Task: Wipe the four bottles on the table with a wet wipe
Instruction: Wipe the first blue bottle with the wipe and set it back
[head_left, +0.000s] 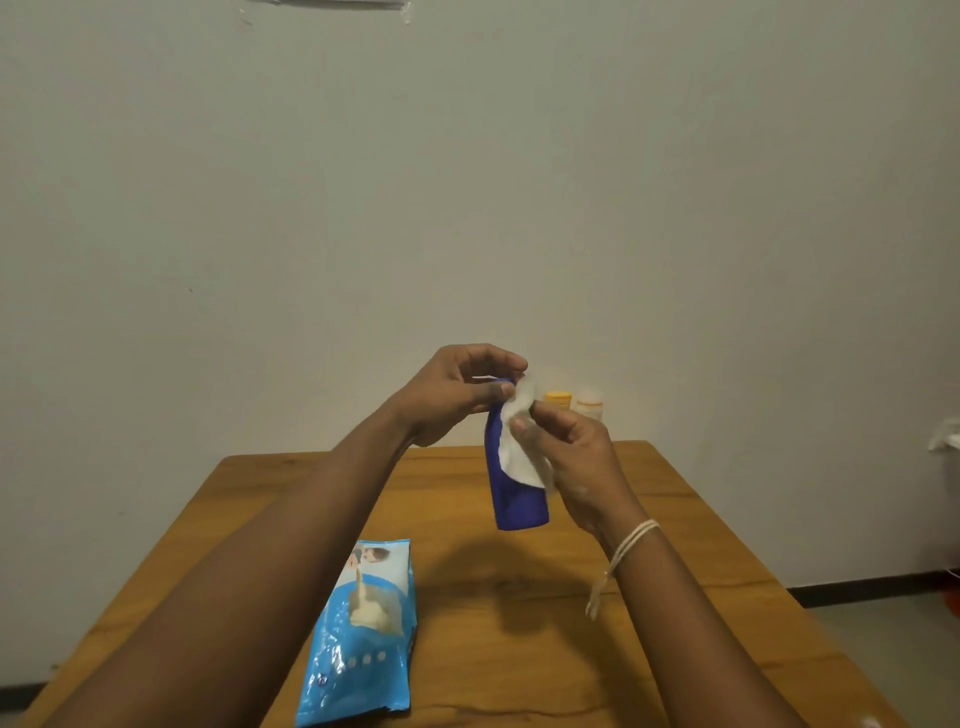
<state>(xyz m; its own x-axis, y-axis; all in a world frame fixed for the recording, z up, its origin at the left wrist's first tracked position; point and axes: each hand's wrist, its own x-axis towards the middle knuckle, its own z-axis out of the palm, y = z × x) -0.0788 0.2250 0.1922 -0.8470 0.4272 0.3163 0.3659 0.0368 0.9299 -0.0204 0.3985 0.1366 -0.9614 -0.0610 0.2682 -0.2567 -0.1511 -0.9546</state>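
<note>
A blue bottle (517, 501) hangs upright in the air above the wooden table (675, 571). My left hand (457, 395) grips it at its top. My right hand (571, 457) holds a white wet wipe (519, 447) against the bottle's upper side. Behind my right hand, at the table's far edge, the tops of two more bottles show: a yellow-capped bottle (558, 401) and a pale bottle with an orange cap (589, 406). Their bodies are hidden by my right hand.
A blue pack of wet wipes (363, 639) lies on the table near its front left. A plain wall stands right behind the table. Something white (945, 436) shows at the right edge, and the floor lies to the right of the table.
</note>
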